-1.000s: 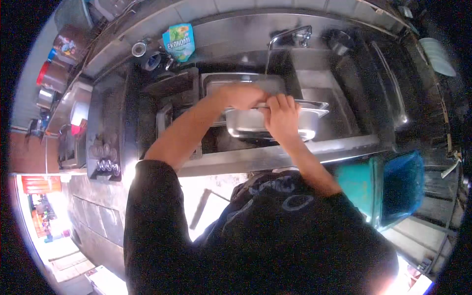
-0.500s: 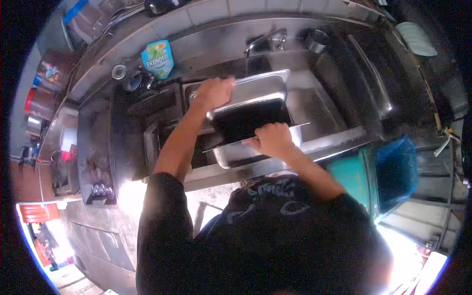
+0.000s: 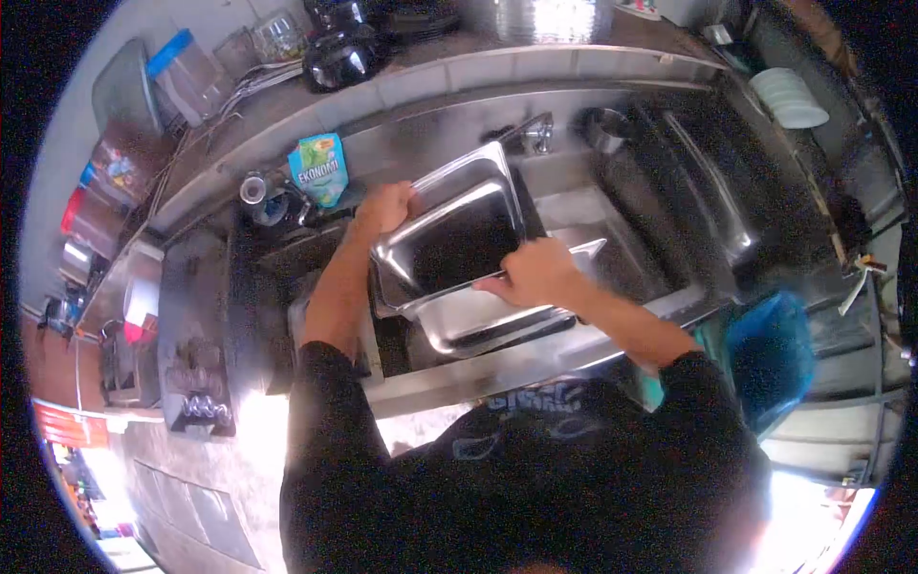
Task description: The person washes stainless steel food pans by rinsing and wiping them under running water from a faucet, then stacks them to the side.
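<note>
Left hand (image 3: pixel 385 206) was clamped on the far rim of a steel pan (image 3: pixel 459 239), right hand (image 3: pixel 545 273) on the near rim, closer to the front edge of the sink (image 3: pixel 430 385). The pan tilted between them over the sink, long axis running left to right, right end farther back. Beyond, at the back edge, stood a pouch (image 3: pixel 320 172) and faucet (image 3: pixel 541 134).
</note>
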Demonstrator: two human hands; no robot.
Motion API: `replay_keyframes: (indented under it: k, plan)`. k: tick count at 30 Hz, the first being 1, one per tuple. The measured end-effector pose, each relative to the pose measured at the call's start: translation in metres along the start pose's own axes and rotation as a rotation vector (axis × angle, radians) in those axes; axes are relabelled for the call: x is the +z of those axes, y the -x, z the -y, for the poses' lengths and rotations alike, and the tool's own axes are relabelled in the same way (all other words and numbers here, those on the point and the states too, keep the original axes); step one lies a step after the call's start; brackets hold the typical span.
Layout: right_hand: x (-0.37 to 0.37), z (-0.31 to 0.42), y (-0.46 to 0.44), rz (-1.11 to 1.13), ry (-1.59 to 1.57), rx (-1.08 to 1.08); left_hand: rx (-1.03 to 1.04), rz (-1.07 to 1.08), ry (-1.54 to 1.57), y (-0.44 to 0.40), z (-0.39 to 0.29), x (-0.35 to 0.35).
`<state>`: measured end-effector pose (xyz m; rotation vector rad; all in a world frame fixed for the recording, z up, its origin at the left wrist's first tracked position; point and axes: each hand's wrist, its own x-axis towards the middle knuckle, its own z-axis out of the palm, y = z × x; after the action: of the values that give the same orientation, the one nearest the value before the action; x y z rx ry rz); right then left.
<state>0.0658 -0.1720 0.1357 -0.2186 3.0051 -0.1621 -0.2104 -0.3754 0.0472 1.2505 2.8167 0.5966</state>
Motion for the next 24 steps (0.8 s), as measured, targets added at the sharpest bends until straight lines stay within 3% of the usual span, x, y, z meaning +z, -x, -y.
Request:
replay_keyframes:
  k: [3, 7, 9, 12, 15, 21, 24]
  plan:
    - [-0.019, -0.007, -0.002, -0.051, 0.037, -0.021, 0.015, -0.012, 0.032, -0.012, 0.007, -0.005]
    - [-0.054, -0.016, 0.007, -0.188, 0.176, -0.093, -0.082, 0.084, -0.002, -0.01, -0.051, -0.064]
    - [-0.085, -0.028, 0.022, -0.213, 0.09, -0.054, -0.171, 0.153, -0.02, -0.012, -0.069, -0.084]
    - [-0.133, -0.065, 0.057, -0.461, 0.048, -0.088, -0.119, 0.168, -0.098, -0.018, -0.052, -0.072]
    - [-0.169, -0.111, 0.115, -0.459, -0.11, 0.044, -0.135, 0.144, -0.152, -0.006, -0.053, -0.059]
    - [-0.162, -0.214, 0.255, -0.823, -0.216, 0.407, -0.134, -0.031, -0.16, 0.039, -0.065, -0.026]
    - [-0.149, -0.258, 0.314, -1.04, -0.247, 0.55, -0.149, -0.009, -0.17, 0.06, -0.064, -0.009]
